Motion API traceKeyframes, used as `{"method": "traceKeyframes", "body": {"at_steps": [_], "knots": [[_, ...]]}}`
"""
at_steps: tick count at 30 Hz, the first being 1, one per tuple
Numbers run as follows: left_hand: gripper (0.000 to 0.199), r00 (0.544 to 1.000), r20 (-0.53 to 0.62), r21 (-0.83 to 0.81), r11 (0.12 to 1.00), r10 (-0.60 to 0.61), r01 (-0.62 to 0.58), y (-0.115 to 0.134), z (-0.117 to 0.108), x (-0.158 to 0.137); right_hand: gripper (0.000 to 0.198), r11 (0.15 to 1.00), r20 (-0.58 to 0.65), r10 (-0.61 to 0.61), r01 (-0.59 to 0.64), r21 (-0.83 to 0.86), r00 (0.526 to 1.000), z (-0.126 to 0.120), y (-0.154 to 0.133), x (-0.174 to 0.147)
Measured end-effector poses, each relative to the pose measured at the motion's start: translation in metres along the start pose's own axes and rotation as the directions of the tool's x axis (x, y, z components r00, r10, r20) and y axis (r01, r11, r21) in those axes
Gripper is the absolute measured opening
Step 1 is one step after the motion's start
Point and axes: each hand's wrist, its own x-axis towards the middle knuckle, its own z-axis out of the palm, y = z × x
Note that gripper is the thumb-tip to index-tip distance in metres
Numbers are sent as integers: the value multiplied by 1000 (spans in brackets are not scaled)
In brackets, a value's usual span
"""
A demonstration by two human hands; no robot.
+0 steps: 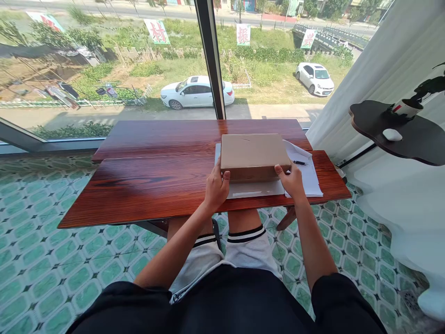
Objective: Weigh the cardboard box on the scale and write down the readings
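A closed brown cardboard box (255,150) is held between my two hands over the right half of the wooden table. My left hand (217,186) grips its near left corner, thumb on the front face. At the near right corner, my right hand (291,180) wraps round the edge with its thumb on the front. Beneath the box lies a flat pale grey-white item (255,189), mostly covered, whose kind I cannot make out. White paper sheets (309,178) lie to the right, with a black pen (299,163) on them. Whether the box rests on anything is hidden.
The dark red wooden table (149,185) stretches to the left, with a seam along it. A window with a dark frame post (211,60) stands behind. On the right are a white curtain (375,195) and a dark wavy-edged shelf (410,139) carrying a potted plant.
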Motion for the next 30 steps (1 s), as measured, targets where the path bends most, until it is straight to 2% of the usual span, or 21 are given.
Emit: {"method": "traceKeyframes", "body": {"at_steps": [11,18,20,22,24,26,28,30], "knots": [[73,1000,10,4,1000,-15,15,0,0,-2,71,998,5,43,-42,-43,999,1,-4,-5],[65,997,71,-115,993,28,-20,-3,-13,-2,70,996,28,-23,20,92,999,0,0,-4],[62,997,45,-173,984,60,-51,-5,-21,0,70,994,-30,-21,24,111,999,-4,-2,-2],[57,995,-15,-209,973,98,-99,-4,-32,3,65,995,-158,-26,41,94,987,-9,-8,-3],[52,986,-84,-195,968,144,-158,0,-46,8,57,993,-304,-90,109,43,948,-16,-21,-7],[46,971,-145,-134,969,188,-207,9,-62,12,47,978,-392,-196,211,-5,899,-20,-38,-14],[39,952,-178,-101,957,251,-271,22,-78,15,37,951,-396,-295,308,-33,869,-21,-58,-25],[33,924,-179,-102,928,338,-359,38,-92,16,27,904,-311,-415,427,-33,855,-16,-76,-35]]}}
